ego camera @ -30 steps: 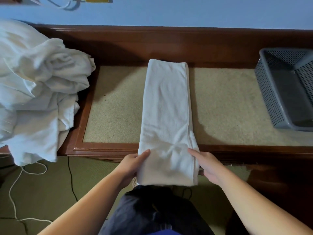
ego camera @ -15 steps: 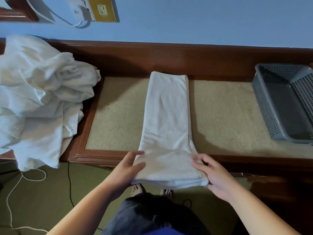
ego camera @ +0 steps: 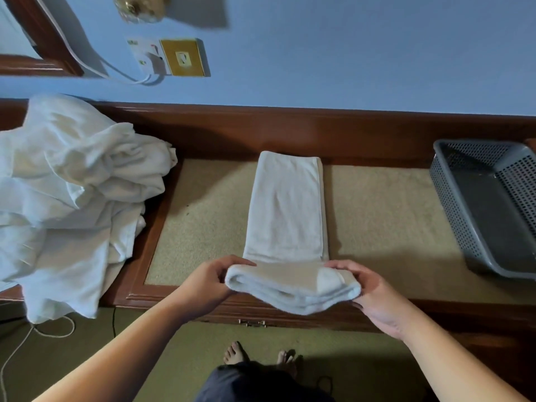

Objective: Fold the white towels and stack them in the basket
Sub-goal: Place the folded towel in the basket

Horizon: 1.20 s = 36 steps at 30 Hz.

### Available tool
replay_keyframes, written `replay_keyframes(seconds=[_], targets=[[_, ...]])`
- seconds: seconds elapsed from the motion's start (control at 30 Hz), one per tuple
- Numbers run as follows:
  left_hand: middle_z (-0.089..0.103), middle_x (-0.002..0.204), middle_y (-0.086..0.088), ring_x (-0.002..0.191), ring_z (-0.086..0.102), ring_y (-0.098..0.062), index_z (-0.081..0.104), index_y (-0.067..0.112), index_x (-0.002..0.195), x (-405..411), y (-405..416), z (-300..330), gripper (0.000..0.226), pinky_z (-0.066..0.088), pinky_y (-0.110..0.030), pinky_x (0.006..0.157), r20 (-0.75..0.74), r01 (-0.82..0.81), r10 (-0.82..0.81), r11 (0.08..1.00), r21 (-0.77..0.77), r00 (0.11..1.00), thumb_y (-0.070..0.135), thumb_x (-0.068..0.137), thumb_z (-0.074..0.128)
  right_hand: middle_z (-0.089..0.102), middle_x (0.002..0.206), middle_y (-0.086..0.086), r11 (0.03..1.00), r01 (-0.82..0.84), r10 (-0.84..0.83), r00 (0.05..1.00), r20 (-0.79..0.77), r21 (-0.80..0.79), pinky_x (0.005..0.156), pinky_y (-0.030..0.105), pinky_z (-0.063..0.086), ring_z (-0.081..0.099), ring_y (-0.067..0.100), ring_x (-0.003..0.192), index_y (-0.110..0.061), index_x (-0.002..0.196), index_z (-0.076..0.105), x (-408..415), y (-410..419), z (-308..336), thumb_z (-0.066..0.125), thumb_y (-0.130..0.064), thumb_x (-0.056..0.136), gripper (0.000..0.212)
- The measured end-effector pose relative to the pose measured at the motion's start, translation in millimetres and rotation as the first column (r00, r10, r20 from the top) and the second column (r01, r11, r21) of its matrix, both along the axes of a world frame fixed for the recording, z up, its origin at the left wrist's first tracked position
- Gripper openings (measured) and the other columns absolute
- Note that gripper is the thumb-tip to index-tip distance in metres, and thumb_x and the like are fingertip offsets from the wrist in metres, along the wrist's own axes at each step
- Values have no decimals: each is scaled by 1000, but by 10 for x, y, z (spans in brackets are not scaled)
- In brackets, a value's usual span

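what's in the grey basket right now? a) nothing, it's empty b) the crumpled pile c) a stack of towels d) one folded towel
a: the grey perforated basket on the right shows only its bare floor, while both hands grip the near end of the white towel on the desk, and the crumpled pile sits at the left.

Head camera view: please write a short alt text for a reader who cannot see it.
Both hands, left hand and right hand, grip the near end of a long folded white towel and lift it above the desk edge. A pile of unfolded towels lies left, a grey basket right.
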<state>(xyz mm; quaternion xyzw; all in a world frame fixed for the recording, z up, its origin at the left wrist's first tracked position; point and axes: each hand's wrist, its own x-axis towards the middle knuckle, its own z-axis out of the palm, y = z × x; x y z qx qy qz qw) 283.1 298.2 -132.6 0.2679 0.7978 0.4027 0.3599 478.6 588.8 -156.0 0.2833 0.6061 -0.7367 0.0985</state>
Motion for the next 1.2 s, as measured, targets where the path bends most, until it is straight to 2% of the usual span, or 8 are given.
replay_keyframes(seconds=[0.1,0.2,0.37,0.47,0.57,0.67,1.07,1.2], targets=[[78,82,4,72,70,-11,72,27,96,-187,206,35,12,53,-23,67,-57,-68,69,998,15,996,20,101,64,76,101,10,980,113,-118,993,24,162,82,36,59,67,21,82,-17,112,74,-281,99,-11,66,4,96,27],[73,72,1,54,56,-11,70,27,90,-467,418,-3,21,45,-30,57,-123,-181,178,983,-11,976,43,102,62,69,72,-2,936,213,-221,975,-6,281,72,40,54,60,17,68,-18,105,72,-668,245,-23,68,-3,97,17],[51,59,8,64,45,-10,59,19,66,-1240,979,-188,52,36,-32,61,-247,-271,262,962,-4,933,60,98,58,76,97,1,896,326,-335,942,-23,302,75,33,52,68,16,88,-18,105,73,-1499,621,-47,76,-29,95,15],[67,78,-3,89,59,-23,72,20,79,-1777,1401,-398,51,47,-43,77,-247,-320,304,947,-28,920,64,97,54,75,93,4,871,321,-353,935,19,372,74,34,53,70,20,88,-16,96,69,-2049,922,-178,76,-39,94,24],[71,74,0,75,67,-20,70,14,81,-2159,1793,-614,50,49,-37,65,-110,-397,394,918,-2,913,61,97,59,77,97,12,854,334,-372,928,19,399,77,40,58,74,28,91,-13,99,70,-2522,1176,-373,71,-37,98,24],[58,64,6,64,55,-15,59,15,71,-2487,2140,-872,50,39,-32,58,-73,-465,464,885,0,883,56,99,58,77,99,15,842,340,-397,916,53,418,76,38,58,75,29,92,-13,103,73,-2934,1421,-644,65,-34,102,23],[62,90,1,90,60,-26,57,15,104,-3031,2783,-1778,57,42,-37,78,-158,-572,550,793,-208,820,67,103,33,66,123,16,760,311,-486,855,181,571,97,49,55,66,37,109,-6,132,57,-3716,1941,-1753,58,-50,100,55],[61,116,-7,101,56,-31,44,14,123,-3019,2826,-1685,57,44,-42,85,-64,-628,632,743,-234,772,67,100,43,62,130,20,553,286,-624,765,162,782,98,46,51,60,40,117,-11,129,52,-3742,1801,-1663,66,-54,92,59]])
